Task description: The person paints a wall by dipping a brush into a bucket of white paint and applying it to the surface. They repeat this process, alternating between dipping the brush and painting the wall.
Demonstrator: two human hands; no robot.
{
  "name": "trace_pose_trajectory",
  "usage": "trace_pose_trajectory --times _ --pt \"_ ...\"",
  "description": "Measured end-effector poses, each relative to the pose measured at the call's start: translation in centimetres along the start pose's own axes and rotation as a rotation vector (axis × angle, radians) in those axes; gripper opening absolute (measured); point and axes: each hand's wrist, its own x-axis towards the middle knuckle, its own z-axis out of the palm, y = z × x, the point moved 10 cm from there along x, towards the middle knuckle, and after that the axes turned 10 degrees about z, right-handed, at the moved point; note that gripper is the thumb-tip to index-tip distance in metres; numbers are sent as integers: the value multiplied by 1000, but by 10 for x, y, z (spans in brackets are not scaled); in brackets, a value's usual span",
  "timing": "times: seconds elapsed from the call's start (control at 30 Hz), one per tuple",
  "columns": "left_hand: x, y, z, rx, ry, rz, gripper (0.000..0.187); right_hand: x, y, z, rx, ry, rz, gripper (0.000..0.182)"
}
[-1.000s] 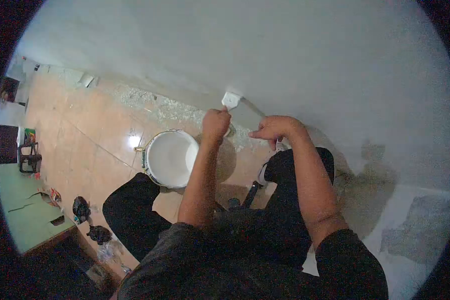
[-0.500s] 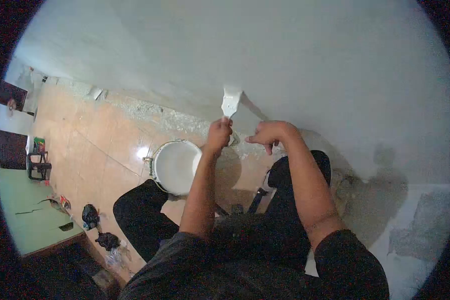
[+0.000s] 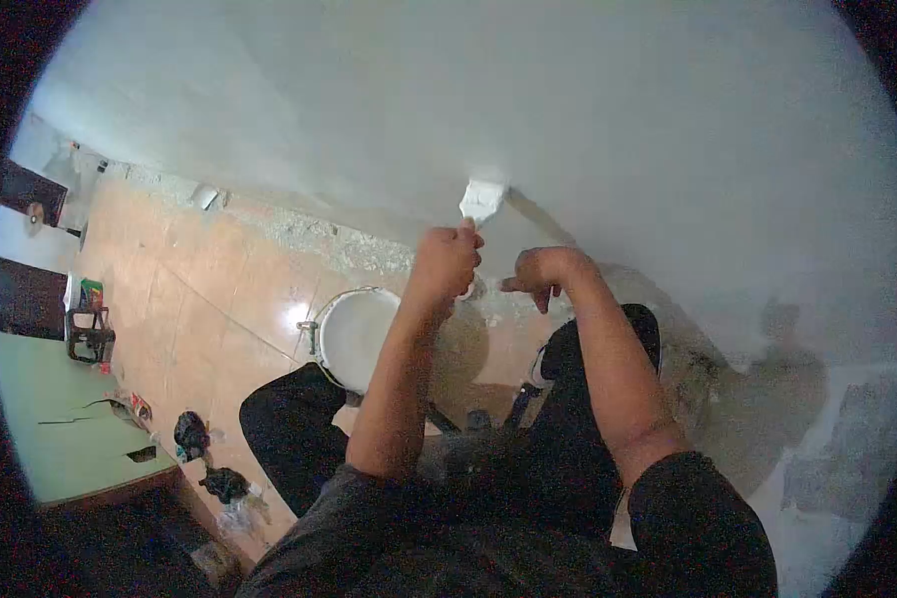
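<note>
My left hand (image 3: 448, 264) is closed round the handle of a paintbrush (image 3: 483, 199) whose head is coated white. Its bristle end rests against the grey-white wall (image 3: 618, 120), low down near the floor. Close by on the right, my right hand (image 3: 545, 275) hangs with loosely bent fingers, apart and holding nothing. A round bucket (image 3: 320, 339) of white paint stands on the floor just left of my left forearm, which hides part of it.
Crumbled debris (image 3: 319, 239) lines the foot of the wall on the tiled floor (image 3: 209, 269). Black plastic bags (image 3: 191, 434) lie at lower left by a pale green panel (image 3: 80, 414). A dark chair-like object (image 3: 90, 336) stands further left. My bent knees flank the work area.
My left hand and the brush have shifted slightly right along the wall, and the brush now tilts more to the right. My right hand has stayed nearly in place. The view has turned a little.
</note>
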Motion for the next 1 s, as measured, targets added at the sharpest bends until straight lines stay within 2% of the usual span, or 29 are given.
trace_pose_trajectory --times 0.1,0.23,0.3,0.37,0.47,0.57,0.63,0.67,0.7,0.77,0.8,0.83,0.9,0.93,0.97,1.0 --pt "-21 36 -5 -60 19 76 37 -5 -2 -3 -1 -7 -2 64" --pt "-32 38 -3 -179 31 97 38 -18 -5 -4 -10 -29 -19 67" --pt "-17 16 3 -180 49 169 41 -30 0 -2 -43 -45 20 68" --pt "6 -23 25 -266 -24 193 40 -36 4 0 -81 -61 60 69" --pt "46 -81 44 -114 57 222 38 -28 11 5 -85 -75 132 72" --pt "61 -93 56 -89 97 337 36 -35 14 2 -55 -76 92 71" --pt "52 -92 58 97 130 397 34 -19 17 6 -78 -92 53 70" --pt "76 -158 66 -21 144 325 34 -17 18 6 -63 -94 44 69" --pt "80 -183 64 -20 144 325 34 -15 18 7 -48 -95 33 69" --pt "65 -168 85 869 53 775 33 -18 19 5 -33 -80 44 69" --pt "83 -218 72 621 -37 214 35 -17 21 3 -19 -66 57 69" --pt "76 -199 69 619 -37 213 35 -17 21 3 -20 -66 59 69" --pt "48 -169 70 580 -269 20 37 -17 19 3 -36 -72 46 70" --pt "66 -189 91 943 -492 557 37 -14 20 6 -35 -102 61 70" --pt "69 -186 86 943 -488 560 37 -17 20 4 -37 -97 61 70" --pt "76 -189 70 721 -426 371 34 -21 20 3 -24 -82 72 69"
